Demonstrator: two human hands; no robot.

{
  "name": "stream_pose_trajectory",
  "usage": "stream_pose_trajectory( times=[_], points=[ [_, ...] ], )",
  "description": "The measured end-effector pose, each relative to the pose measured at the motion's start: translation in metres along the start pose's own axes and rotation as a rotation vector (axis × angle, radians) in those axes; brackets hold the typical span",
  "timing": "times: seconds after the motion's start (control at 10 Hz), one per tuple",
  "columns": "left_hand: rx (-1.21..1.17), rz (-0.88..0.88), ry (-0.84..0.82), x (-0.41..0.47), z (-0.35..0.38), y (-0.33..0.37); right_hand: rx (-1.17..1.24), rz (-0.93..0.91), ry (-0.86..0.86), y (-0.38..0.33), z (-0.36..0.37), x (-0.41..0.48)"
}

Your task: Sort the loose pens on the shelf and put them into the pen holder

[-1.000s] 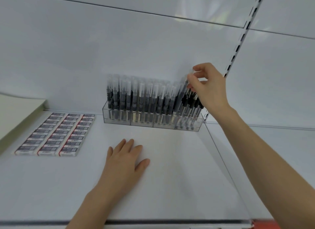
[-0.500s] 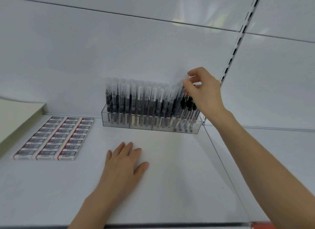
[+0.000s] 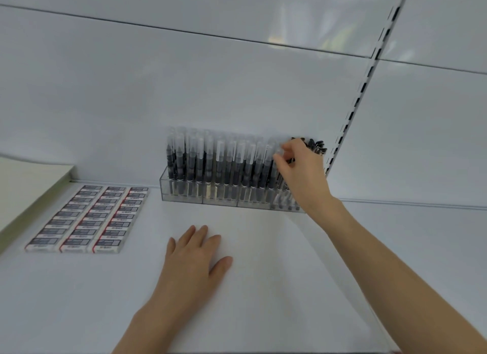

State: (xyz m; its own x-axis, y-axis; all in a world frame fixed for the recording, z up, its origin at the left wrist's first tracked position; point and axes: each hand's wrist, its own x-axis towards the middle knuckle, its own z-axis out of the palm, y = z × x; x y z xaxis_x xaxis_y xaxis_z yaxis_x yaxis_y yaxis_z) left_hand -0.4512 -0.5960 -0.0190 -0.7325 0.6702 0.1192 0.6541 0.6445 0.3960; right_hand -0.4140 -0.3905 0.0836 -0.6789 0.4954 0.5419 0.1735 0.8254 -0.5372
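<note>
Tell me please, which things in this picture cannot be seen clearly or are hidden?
- Head view: the right hand covers the right end of the pen holder, so its grip on a pen cannot be confirmed.
- The black-capped pens show only their tops behind that hand.
- The print on the erasers is too small and blurred to read.
- The left hand lies flat; what is under the palm is hidden.
- The left edge cuts off the pale board.

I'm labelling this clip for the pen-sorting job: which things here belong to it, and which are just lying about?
Part of the job:
- clear pen holder
- capped pens standing in it
- right hand, at the holder's right end
- left hand, flat on the shelf

Just lying about:
- boxed erasers in rows
- pale pad, far left
</note>
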Motion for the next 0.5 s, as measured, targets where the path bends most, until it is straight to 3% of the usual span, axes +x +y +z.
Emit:
stream_pose_trajectory(
  times=[0.3, 0.4, 0.5],
  points=[
    [0.071, -0.010, -0.076, -0.002, -0.005, 0.005, -0.164, -0.009, -0.041, -0.006, -0.011, -0.001],
    [-0.003, -0.043, -0.032, 0.000, -0.007, 0.004, -0.052, 0.031, -0.081, -0.009, -0.023, -0.004],
    [0.061, 0.044, 0.148, -0.005, -0.007, 0.002, 0.132, 0.044, -0.061, -0.009, -0.044, -0.027]
  ],
)
